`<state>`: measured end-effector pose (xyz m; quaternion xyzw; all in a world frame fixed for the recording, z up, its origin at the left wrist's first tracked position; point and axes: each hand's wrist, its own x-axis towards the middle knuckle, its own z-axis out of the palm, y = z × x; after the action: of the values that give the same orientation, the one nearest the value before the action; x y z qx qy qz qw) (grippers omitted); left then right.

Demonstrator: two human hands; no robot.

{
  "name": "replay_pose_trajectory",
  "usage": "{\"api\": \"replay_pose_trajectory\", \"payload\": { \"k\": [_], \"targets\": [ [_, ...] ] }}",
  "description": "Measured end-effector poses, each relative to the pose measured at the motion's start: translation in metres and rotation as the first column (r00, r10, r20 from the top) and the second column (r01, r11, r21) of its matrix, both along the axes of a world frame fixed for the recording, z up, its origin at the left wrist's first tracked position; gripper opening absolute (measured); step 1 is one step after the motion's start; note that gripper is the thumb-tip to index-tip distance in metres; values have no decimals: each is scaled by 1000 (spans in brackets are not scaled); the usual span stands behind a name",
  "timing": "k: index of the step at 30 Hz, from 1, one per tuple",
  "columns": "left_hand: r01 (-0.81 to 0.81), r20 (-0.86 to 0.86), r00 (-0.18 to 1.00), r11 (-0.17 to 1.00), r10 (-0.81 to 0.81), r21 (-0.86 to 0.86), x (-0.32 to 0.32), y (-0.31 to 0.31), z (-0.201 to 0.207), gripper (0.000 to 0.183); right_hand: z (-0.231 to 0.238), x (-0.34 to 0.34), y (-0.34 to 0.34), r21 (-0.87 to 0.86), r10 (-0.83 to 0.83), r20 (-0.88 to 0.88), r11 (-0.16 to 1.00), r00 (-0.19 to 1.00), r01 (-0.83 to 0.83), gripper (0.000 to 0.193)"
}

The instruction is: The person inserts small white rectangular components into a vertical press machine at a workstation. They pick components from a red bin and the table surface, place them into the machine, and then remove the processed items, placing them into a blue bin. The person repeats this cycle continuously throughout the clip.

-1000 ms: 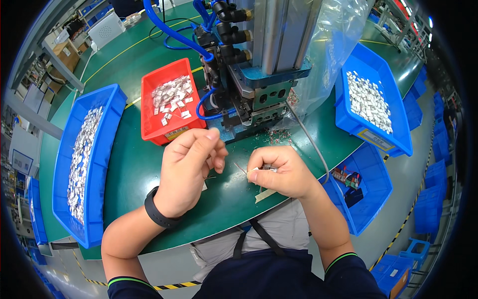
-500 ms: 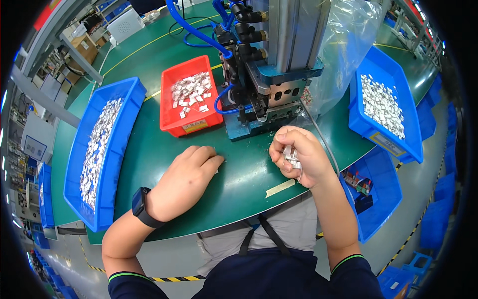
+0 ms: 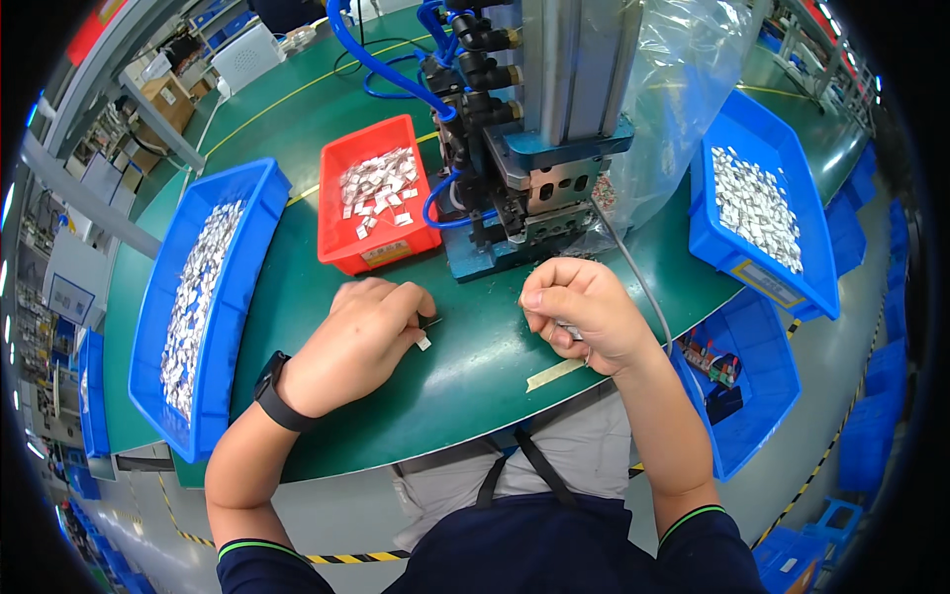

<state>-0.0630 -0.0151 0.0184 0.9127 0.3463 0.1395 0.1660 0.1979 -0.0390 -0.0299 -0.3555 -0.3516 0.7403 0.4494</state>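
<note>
In the head view, your two hands are well apart over the green surface, in front of the press. Your left hand, palm down, has its fingers curled and closed on a small white piece, which sticks out below the fingertips on the side facing your right hand; a thin lead shows just above it. Your right hand is curled in a loose fist around some white pieces, with its thumb laid toward the index finger. Just below that hand, a strip of pale tape lies on the surface. The red bin stands beyond your left hand, near the press.

The back of your left hand covers most of its grip, so you can't see exactly how the fingertips meet the small white piece. Your right fingers hide most of what they enclose; the number of white pieces can't be told. The top of the press is cut off by the upper edge.
</note>
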Motion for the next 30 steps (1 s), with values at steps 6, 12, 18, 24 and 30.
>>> {"api": "replay_pose_trajectory", "payload": {
  "k": [6,12,18,24,30],
  "targets": [
    [36,421,879,849,224,-526,41,8,4,19,4,-11,0,5,30,69,1000,997,-30,21],
    [211,570,794,785,209,-583,76,21,-8,17,4,3,-5,55,-39,199,998,979,28,22],
    [152,564,678,661,471,-735,59,11,-3,22,-6,-10,3,170,78,117,981,990,-97,19],
    [161,581,683,685,442,-711,74,7,-1,23,-15,-2,-4,180,-4,96,984,995,-13,18],
    [64,589,680,765,436,-641,68,3,3,19,-7,-6,-3,128,37,52,991,998,-44,17]
  ]
}}
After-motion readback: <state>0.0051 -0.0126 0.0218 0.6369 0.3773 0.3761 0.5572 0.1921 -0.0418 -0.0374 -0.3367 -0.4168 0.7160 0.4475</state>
